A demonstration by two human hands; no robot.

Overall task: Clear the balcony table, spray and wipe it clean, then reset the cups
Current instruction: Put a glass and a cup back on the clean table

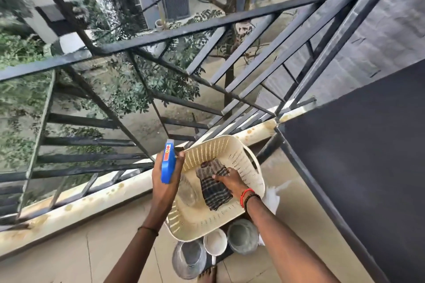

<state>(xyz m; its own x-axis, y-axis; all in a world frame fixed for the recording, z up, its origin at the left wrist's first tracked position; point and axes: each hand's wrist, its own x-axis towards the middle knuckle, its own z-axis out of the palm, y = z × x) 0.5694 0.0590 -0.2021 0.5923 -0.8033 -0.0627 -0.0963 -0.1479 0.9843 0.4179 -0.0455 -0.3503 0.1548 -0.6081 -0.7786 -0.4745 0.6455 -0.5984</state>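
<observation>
You are looking steeply down at a balcony floor (69, 248) beside a dark metal railing (161, 37), with trees and a street blurred far below. Your left hand (164, 184) holds a blue spray bottle (168, 163) upright, fingers wrapped round it and the forefinger stretched forward at its top, close to the rim of a cream perforated basket (230, 147). The basket sits on the floor just inside the railing's base. Your right hand (230, 181) reaches into it and grips the top of a dark checked cloth (215, 193); the thumb lies out to the left on the fabric and the fingers curl down over it (their tips are hidden under the hand). The cloth lies along the basket's bottom, and left of it is a clear, glassy shape too blurred to identify. A red band and a string of dark beads (249, 197) circle your right wrist. The table (358, 145), a dark flat top with a metal edge, fills the right side of the view, just beside the basket. On the floor directly below the basket, touching or nearly touching one another, stand a steel cup (189, 258), a white cup (215, 244) and a second steel cup (242, 236), all upright with open mouths facing you. Your bare foot (207, 275) shows at the bottom edge, just beneath them.
</observation>
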